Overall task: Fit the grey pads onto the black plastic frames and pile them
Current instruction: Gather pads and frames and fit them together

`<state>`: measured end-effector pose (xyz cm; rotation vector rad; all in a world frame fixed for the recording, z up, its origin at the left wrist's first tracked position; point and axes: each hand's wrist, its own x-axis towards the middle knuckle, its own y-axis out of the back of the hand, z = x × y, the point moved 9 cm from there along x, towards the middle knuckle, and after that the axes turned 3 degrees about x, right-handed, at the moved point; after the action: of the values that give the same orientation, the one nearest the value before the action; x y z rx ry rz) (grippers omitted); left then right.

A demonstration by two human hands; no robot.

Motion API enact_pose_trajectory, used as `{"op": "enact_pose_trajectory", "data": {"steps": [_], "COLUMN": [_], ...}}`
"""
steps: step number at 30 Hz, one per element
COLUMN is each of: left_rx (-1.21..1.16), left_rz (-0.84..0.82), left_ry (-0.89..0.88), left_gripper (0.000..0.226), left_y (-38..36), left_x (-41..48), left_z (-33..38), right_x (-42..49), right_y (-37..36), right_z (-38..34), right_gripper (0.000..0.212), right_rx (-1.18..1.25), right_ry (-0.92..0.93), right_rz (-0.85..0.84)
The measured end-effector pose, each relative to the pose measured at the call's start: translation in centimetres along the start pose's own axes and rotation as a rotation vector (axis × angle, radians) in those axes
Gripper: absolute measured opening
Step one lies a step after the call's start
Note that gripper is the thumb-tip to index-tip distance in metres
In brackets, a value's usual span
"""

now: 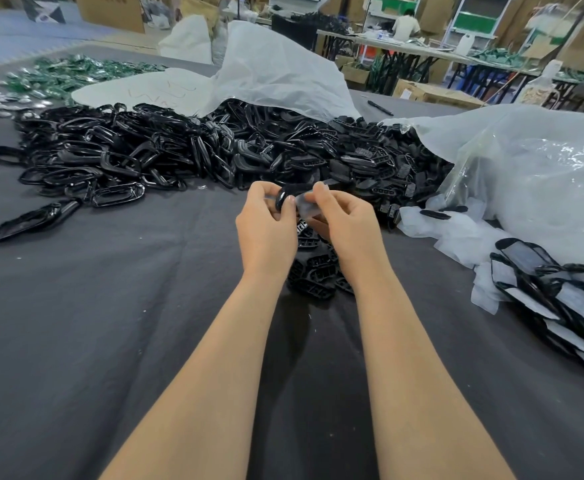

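My left hand [266, 220] grips one black plastic frame [281, 197] above the dark cloth. My right hand [344, 220] pinches a grey pad [306, 207] and holds it against that frame. Both hands hover over a small heap of black slotted parts [314, 268]. A big heap of glossy black frames [127, 157] lies across the table behind. At the right edge sits a pile of frames fitted with grey pads [560, 296]. Most of the held frame is hidden by my fingers.
A white sack [276, 71] lies open behind the black heap, and a clear plastic bag [532, 181] bulges at the right. Green packets [65, 72] are spread at the far left. A pen [380, 108] lies beyond the sack. A person works at a distant table.
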<state>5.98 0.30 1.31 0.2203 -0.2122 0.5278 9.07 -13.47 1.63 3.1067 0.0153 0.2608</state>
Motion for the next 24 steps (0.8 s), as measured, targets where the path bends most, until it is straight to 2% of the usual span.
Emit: {"op": "enact_pose_trajectory", "data": {"steps": [10,13,17,21,24], "left_rx": [-0.005,-0.028,-0.049,-0.068,-0.077], "left_rz": [0.004,0.015,0.035,0.044,0.037], "left_ry": [0.005,0.034,0.076,0.091,0.093], "left_gripper": [0.012,0.010,0.017,0.026,0.026], "left_y": [-0.1,0.1,0.3,0.5,0.4], "left_x": [-0.2,-0.1,0.0,0.0,-0.1], "left_z": [0.2,-0.2,-0.6,-0.5,-0.6], "right_x": [-0.1,-0.2,0.0,0.0,-0.1], "right_y": [1.1,1.9,3.2,3.2,3.4], "right_z": [-1.4,-1.2,-0.2,1.0,1.3], "right_gripper": [0.009,0.014,0.026,0.021,0.014], "right_rx": [-0.285,-0.291,-0.128,0.338,0.435], "right_ry": [0.154,0.153,0.027,-0.161,-0.186], "right_rz": [0.137,0.189,0.245,0.242,0.255]}}
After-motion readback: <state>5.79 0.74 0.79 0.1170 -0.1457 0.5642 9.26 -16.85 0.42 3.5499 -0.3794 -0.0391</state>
